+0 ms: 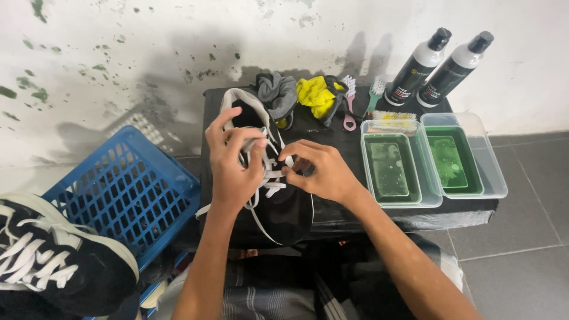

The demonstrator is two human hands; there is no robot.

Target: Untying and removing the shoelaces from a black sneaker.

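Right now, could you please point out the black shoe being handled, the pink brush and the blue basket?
black shoe (284, 216): head view, on its dark toe area.
pink brush (349, 109): head view, on its handle.
blue basket (127, 189): head view, on its lattice wall.

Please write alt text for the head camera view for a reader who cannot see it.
Two hands, left hand and right hand, work the white laces of a black shoe on a black table. To the right sit two tubs of green liquid, brushes and two bottles; a blue basket and another shoe lie left.
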